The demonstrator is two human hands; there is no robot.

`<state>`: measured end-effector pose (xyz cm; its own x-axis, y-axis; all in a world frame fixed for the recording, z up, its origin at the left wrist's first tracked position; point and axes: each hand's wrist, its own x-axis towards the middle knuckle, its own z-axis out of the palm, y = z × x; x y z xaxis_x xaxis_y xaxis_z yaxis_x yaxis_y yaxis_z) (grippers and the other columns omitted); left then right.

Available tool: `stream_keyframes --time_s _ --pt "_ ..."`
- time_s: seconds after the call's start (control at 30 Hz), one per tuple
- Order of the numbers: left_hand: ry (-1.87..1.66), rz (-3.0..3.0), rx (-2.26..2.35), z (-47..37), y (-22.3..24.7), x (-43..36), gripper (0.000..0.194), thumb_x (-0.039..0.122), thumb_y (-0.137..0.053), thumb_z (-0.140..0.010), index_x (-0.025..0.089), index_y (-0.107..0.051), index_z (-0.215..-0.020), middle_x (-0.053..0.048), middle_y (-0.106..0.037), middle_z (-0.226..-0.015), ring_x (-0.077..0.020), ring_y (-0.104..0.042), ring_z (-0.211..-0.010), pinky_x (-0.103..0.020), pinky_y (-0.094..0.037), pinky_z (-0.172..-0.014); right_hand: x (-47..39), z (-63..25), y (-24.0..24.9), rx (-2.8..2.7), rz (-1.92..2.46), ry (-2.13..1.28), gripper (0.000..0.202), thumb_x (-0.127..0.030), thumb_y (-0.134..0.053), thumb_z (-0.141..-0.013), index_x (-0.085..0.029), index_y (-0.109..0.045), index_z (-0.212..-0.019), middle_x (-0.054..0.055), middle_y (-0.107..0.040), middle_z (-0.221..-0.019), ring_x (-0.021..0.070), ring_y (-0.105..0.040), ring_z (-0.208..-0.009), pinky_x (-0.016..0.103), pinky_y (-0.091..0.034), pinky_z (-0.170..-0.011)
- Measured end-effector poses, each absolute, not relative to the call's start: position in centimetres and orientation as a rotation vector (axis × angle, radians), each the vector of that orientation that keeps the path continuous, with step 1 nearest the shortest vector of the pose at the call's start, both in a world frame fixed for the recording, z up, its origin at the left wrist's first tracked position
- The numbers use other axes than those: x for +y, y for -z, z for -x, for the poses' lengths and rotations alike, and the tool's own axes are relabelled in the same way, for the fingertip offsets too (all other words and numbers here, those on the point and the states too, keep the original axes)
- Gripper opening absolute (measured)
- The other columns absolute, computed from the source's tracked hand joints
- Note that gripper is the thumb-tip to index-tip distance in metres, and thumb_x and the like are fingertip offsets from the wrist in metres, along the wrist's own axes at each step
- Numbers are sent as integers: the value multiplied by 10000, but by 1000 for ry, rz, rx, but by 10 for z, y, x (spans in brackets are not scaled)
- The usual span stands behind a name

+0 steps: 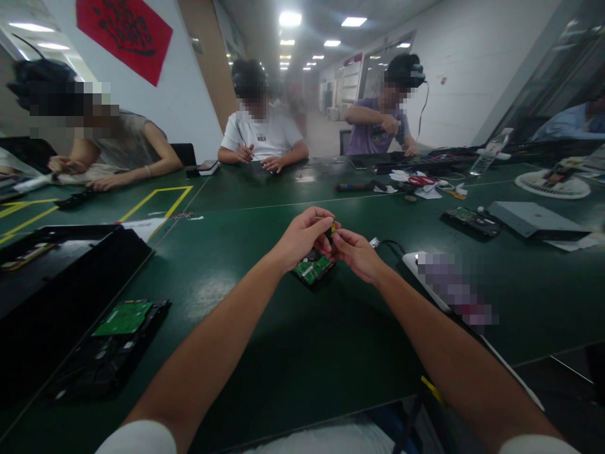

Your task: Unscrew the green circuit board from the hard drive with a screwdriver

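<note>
My left hand (309, 233) and my right hand (354, 252) meet near the middle of the table. Their fingers are closed around a small black-and-yellow piece (333, 228), mostly hidden by the fingers, so its kind is unclear. Just below the hands lies a hard drive (314, 270) with its green circuit board facing up, partly covered by my fingers. Another hard drive (120, 334), dark with a green board, rests on the table by my left forearm.
A large black casing (94, 258) occupies the left side. To the right are a white power strip (428, 284), another drive (472, 222), a silver box (536, 219) and a bottle (489, 154). Several people sit around the green table (265, 378).
</note>
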<state>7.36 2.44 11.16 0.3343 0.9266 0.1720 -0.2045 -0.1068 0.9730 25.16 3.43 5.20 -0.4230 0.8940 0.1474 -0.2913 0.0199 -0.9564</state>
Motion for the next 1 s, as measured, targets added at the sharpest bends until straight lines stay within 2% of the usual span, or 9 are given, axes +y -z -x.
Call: stream_keyframes --time_s 0.17,0.37,0.5,0.63,0.77,0.9,1.0 --pt "-1120 -1311 756 -76 -115 22 155 304 -700 -949 167 -668 -1014 -22 -689 -843 -87 -629 -589 -204 -530 -568 35 -253 -50 -1368 672 -1567 344 -503 -826 -857 -234 -705 -1034 -1 -686 -894 149 -643 -779 298 -486 -710" --pt "-1119 -1416 801 -75 -112 23 262 406 -757 -919 172 -723 -1032 21 -612 -727 -74 -557 -574 -174 -461 -535 37 -254 -50 -1424 700 -1518 349 -456 -855 -836 -218 -683 -1025 13 -707 -954 150 -658 -809 294 -496 -716" --pt "-1105 -1462 812 -72 -110 26 313 447 -738 -929 172 -732 -1080 20 -612 -724 -80 -567 -588 -179 -464 -543 36 -253 -51 -1396 683 -1563 373 -484 -846 -842 -221 -686 -1052 21 -720 -967 159 -678 -825 303 -521 -740" --pt "-1138 -1451 781 -71 -110 26 294 396 -733 -937 177 -688 -1129 13 -641 -790 -75 -583 -560 -189 -477 -526 35 -253 -51 -1349 675 -1600 363 -525 -802 -874 -224 -704 -1051 28 -727 -936 170 -689 -824 317 -531 -752" --pt "-1141 -1366 744 -74 -111 24 223 346 -695 -961 182 -633 -1099 2 -665 -812 -94 -624 -560 -213 -517 -538 35 -253 -51 -1339 678 -1581 346 -490 -832 -854 -228 -715 -1047 6 -704 -910 151 -660 -799 299 -507 -728" --pt "-1127 -1347 775 -76 -112 22 195 343 -693 -961 168 -667 -1043 -9 -673 -780 -107 -651 -622 -216 -542 -599 36 -253 -49 -1356 690 -1546 361 -465 -861 -826 -243 -711 -1068 -5 -692 -927 144 -647 -787 296 -495 -714" --pt "-1117 -1384 806 -76 -113 21 243 377 -735 -935 175 -703 -1066 2 -671 -769 -98 -623 -612 -199 -506 -575 38 -254 -47 -1394 707 -1490 354 -429 -883 -807 -234 -705 -1042 -4 -701 -956 137 -640 -790 293 -501 -723"
